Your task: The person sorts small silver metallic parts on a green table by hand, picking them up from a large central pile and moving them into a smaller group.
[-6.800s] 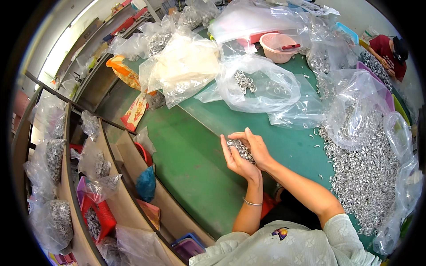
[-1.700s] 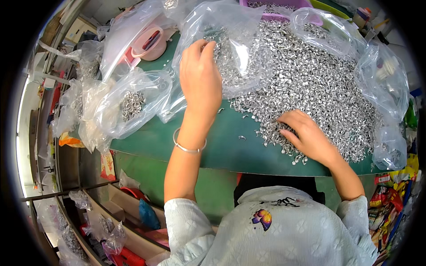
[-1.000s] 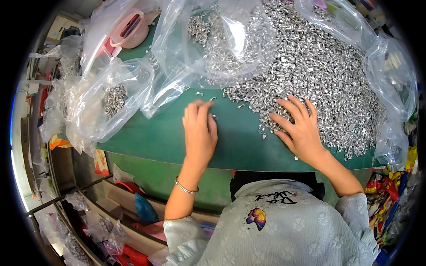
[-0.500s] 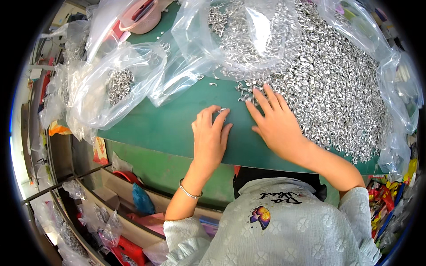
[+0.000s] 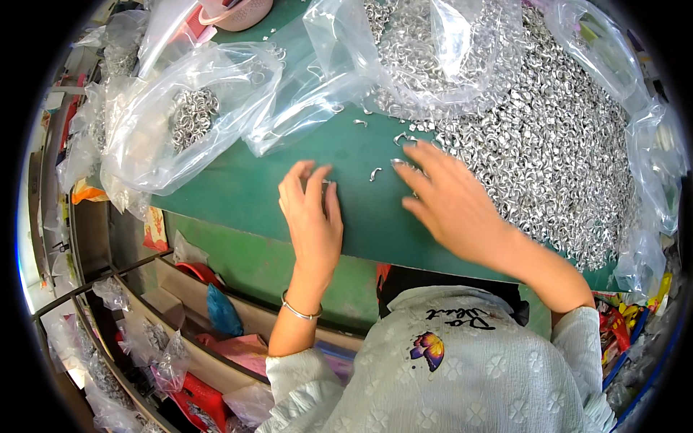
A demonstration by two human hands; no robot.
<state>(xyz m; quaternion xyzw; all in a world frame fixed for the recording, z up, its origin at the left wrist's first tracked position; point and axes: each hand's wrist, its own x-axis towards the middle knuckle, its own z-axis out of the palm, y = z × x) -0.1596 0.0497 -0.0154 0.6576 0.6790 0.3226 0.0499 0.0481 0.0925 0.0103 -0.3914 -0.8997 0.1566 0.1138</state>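
My left hand [image 5: 312, 216] lies flat on the green table [image 5: 238, 191], fingers spread, a small silver piece at its fingertips. My right hand [image 5: 449, 203] rests palm down at the near edge of a big heap of small silver metal pieces [image 5: 556, 144], fingers apart. A few loose pieces [image 5: 374, 173] lie on the green between the two hands. Neither hand grips anything I can see.
A clear plastic bag with a few metal pieces [image 5: 189, 115] lies at the left. Another clear bag [image 5: 433, 50] covers the heap's far side. A pink bowl [image 5: 238, 11] stands at the back. Shelves with more bags [image 5: 144, 339] run below the table's left edge.
Both hands have slid leftward along the table from the heap. My right hand has come off the pile's middle to its near edge; earlier my left hand reached into the far bag.
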